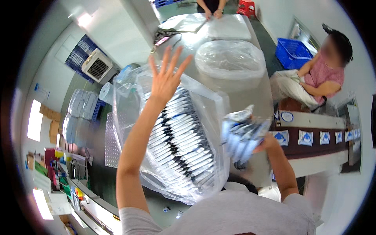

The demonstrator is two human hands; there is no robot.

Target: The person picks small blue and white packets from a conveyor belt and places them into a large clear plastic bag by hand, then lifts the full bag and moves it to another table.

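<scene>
My left hand (166, 78) is raised over the far end of a large clear plastic bag (221, 117), its fingers spread and nothing in them. Inside that bag, silver sachets (188, 133) stand on edge in two packed rows. At the bag's right side my right hand (265, 143) grips a bunch of several silver and blue sachets (241, 135), blurred by motion. The fingers are partly hidden behind the bunch.
A second clear bag (231, 72) stands open on the metal table (250, 94). Sachets (306, 138) lie along a conveyor (293, 152) at the right. A seated person (325, 74) is beside it, near a blue basket (291, 55). Another person's hands (213, 15) rest at the table's far end.
</scene>
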